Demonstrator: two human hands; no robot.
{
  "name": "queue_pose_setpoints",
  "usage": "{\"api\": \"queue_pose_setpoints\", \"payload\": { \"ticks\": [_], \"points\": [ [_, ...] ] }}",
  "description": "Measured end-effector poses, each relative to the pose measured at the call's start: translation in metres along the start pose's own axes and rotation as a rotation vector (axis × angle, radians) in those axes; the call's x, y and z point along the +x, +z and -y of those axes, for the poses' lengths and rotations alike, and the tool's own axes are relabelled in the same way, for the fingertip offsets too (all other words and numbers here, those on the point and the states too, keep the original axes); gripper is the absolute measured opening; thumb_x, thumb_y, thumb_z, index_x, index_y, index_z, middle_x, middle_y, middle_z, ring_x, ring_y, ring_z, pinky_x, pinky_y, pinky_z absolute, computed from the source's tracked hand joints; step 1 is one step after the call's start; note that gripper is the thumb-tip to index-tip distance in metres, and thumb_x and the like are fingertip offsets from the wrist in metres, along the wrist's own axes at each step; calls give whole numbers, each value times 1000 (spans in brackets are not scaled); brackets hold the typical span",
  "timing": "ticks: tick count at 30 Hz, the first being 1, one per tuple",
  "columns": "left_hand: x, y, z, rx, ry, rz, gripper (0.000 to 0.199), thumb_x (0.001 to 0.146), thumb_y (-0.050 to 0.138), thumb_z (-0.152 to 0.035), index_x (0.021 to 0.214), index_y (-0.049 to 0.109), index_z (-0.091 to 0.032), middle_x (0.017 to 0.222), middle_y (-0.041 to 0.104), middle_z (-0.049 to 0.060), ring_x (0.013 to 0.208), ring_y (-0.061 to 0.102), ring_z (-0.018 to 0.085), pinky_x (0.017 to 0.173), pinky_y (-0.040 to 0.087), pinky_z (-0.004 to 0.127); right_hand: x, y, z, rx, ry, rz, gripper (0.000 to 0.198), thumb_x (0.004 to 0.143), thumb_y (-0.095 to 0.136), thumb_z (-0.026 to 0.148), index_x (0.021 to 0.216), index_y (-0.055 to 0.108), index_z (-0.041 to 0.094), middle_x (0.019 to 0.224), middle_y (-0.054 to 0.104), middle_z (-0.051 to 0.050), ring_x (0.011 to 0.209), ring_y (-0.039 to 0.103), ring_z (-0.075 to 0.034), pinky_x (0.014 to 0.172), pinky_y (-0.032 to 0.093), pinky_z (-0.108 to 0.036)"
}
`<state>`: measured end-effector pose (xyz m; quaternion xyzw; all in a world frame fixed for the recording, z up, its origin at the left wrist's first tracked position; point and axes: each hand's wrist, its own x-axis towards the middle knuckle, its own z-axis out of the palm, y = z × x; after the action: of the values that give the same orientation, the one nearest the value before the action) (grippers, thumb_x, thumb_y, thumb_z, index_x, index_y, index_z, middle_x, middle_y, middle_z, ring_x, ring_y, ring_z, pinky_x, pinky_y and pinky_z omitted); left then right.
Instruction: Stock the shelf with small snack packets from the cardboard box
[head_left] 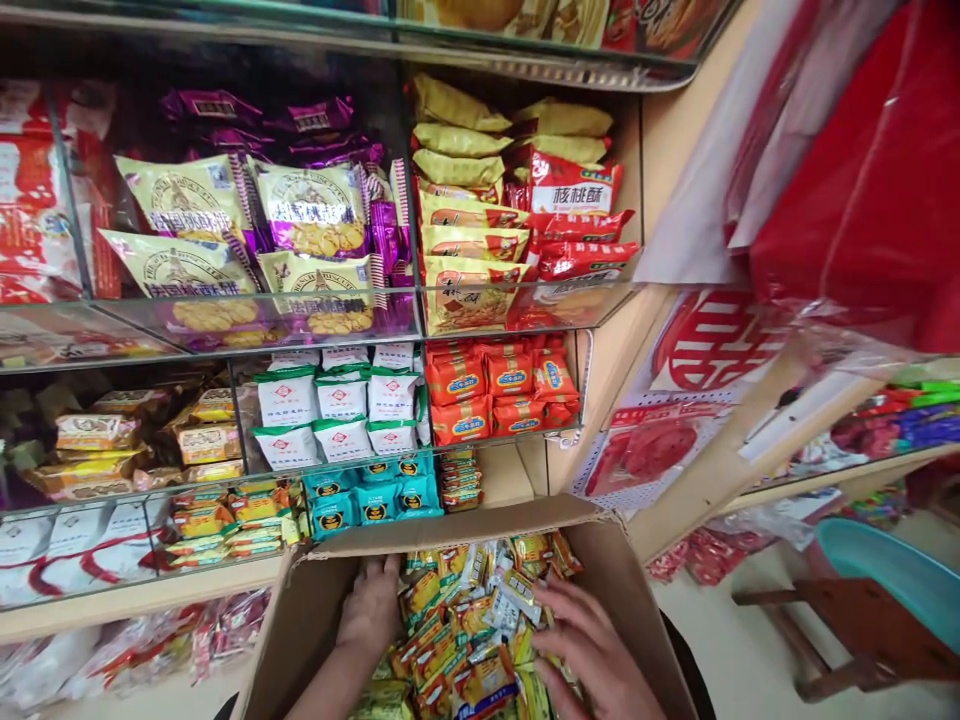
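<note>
One cardboard box (pixel 628 575), holding small wrapped snack packets (pixel 442 628); right hand (pixel 583 640) over them, grip spread apart; left hand (pixel 371 608) beside them, grip I cannot tell.

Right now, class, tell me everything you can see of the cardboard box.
The brown box is open at the top, apparently cardboard, its far rim slightly rough. It is in front of the shelves. Small wrapped packets lie jumbled inside. The person's left grip and right grip are inside it; whether either touches a wall is unclear. Its near side and bottom are out of sight.
</note>
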<state>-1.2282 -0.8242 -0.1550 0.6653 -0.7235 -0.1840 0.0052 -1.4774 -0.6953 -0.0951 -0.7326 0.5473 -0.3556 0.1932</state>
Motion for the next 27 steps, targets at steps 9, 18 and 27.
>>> {"api": "queue_pose_setpoints", "payload": {
  "ticks": [9, 18, 27],
  "points": [
    [-108, -32, -91, -1498, 105, 52, 68, 64, 67, -31, 123, 34, -26, 115, 56, 6, 84, 61, 18, 72, 51, 29, 13, 60, 41, 1205, 894, -52, 50, 73, 48, 62, 102, 48, 21, 87, 63, -8, 62, 60, -18, 41, 43, -23],
    [-96, -24, -105, -1532, -269, -67, 43, 63, 62, -53, 87, 62, -17, 80, 68, 4, 75, 63, 21, 65, 50, 28, 24, 45, 49, 1033, 827, -333, 45, 71, 46, 65, 80, 51, 22, 62, 57, -1, 55, 54, -17, 39, 38, -23],
    [-87, -30, -90, -1286, 20, -125, 39, 65, 58, -56, 70, 63, -17, 62, 63, 1, 60, 56, 16, 58, 46, 24, 6, 66, 29, 1014, 729, -311, 51, 72, 43, 66, 82, 63, 20, 83, 66, -8, 82, 59, -24, 69, 47, -31]
  ]
}}
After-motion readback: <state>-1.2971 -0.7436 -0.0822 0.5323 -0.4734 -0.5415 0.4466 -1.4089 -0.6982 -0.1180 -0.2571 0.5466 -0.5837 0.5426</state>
